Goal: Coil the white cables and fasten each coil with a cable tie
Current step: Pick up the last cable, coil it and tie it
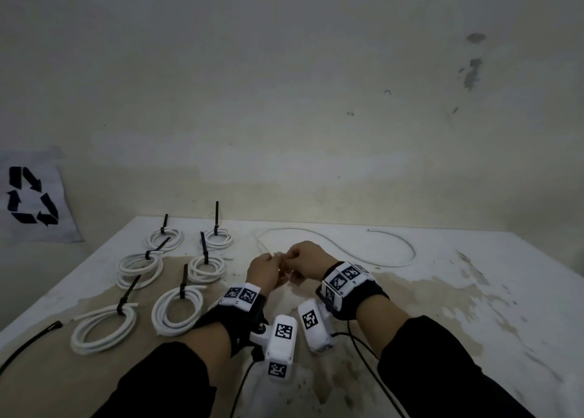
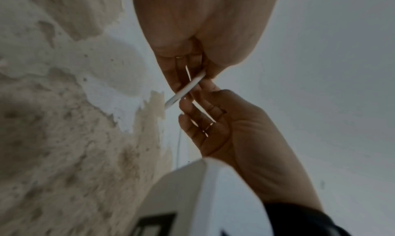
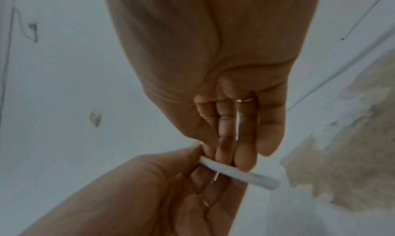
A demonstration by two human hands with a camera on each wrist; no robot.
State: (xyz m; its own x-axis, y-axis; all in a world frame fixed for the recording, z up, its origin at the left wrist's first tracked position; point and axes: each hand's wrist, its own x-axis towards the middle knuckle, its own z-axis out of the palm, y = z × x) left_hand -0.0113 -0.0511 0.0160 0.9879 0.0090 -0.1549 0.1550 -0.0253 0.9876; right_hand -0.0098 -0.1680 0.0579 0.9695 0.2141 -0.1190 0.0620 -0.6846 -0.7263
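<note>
Holding one end of the loose white cable (image 1: 388,261) up between both hands was, I judge, the start of a new coil: the short stub (image 3: 239,173) stuck out past the fingertips, pinched so the first loop could be bent round it. The left hand (image 1: 264,270) pinched the cable between thumb and fingers, and the right hand (image 1: 305,258) pinched it just beside, the two hands touching above the desk (image 1: 474,307). The rest of the cable trailed away behind the hands in a wide, slack curve across the far part of the desk, thin, white and smooth, with its far end lying free.

To the left lay six finished coils (image 1: 104,330), set in rows and well apart from the working spot, probably to keep them out of the way. Each was bound with a black cable tie (image 1: 128,294) whose tail stood up uncut. A bag with a recycling mark (image 1: 31,196) stood by the wall.
</note>
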